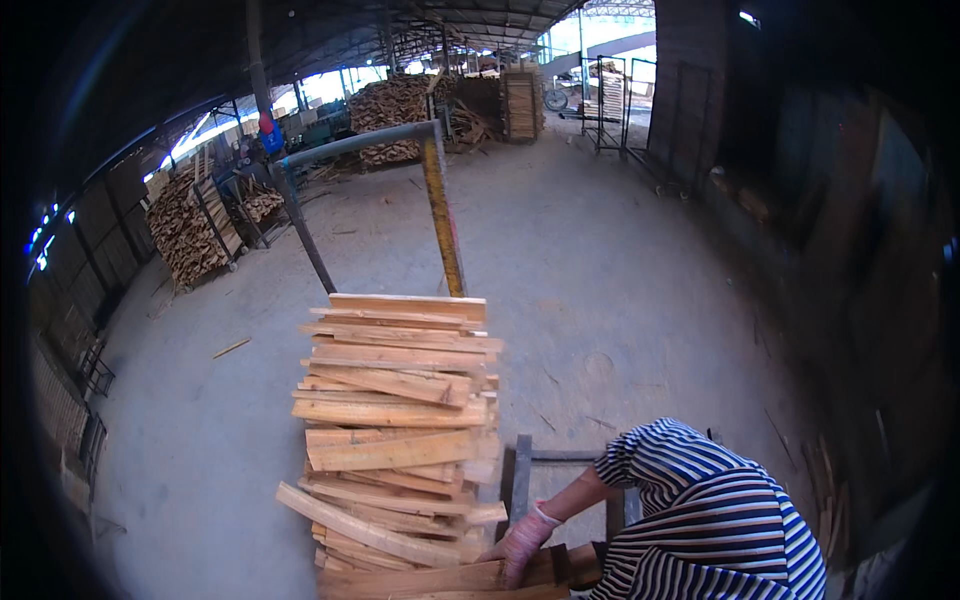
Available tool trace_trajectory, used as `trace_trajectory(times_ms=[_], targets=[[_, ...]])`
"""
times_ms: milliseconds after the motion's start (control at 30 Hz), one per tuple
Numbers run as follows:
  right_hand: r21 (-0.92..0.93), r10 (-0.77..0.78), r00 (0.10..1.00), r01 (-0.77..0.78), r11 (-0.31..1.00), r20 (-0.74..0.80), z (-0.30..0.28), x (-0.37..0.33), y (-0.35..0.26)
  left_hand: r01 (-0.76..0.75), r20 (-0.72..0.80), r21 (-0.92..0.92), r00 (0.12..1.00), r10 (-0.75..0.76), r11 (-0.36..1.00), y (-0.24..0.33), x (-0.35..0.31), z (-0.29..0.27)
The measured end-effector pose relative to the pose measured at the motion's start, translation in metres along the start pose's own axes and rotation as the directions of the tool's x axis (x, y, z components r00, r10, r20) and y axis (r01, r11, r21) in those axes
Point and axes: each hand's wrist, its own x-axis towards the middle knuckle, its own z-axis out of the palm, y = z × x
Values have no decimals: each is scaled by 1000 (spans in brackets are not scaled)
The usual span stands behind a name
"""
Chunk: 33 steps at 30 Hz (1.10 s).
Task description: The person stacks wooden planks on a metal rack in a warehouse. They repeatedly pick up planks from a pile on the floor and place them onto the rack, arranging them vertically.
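My right hand (527,543), in a thin pinkish-white glove, reaches down at the lower right from a striped sleeve. Its thumb and fingers grip a wooden board (430,582) at the near end of a tall stack. That stack of rough, pale wooden boards (385,412) runs away from me, its pieces laid crosswise with uneven ends. One curved board (375,527) juts out on the left. Beside my hand, darker wood (545,568) shows partly under the sleeve. A second striped fold lies at the lower edge; my left hand does not show.
A metal frame (360,143) with a yellowish post stands behind the stack. Grey bars (521,480) lie right of it. On the concrete floor (590,260) are scattered wood slivers. Further back are piled boards (190,225), more stacks (400,110) and a wheeled rack (605,110).
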Motion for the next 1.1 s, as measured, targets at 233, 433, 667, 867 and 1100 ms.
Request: trace_trajectory(times_ms=[233,433,667,867,1100], targets=[[-701,-245,964,104,706,-103,216,18,-110,-369,-358,-289,898,258,883,9,-220,-123],[-181,-527,838,545,818,144,415,53,-163,-726,-629,158,449,635,669,121,-450,-150],[-17,-566,619,683,730,544,566,37,-167,-442,-457,755,177,872,485,113,-630,-165],[-334,-272,608,694,638,745,625,39,-74,-300,-726,580,234,647,758,23,-714,-218],[-694,110,756,519,500,645,670,-7,-108,-891,-841,229,20,540,391,-27,-730,-305]])
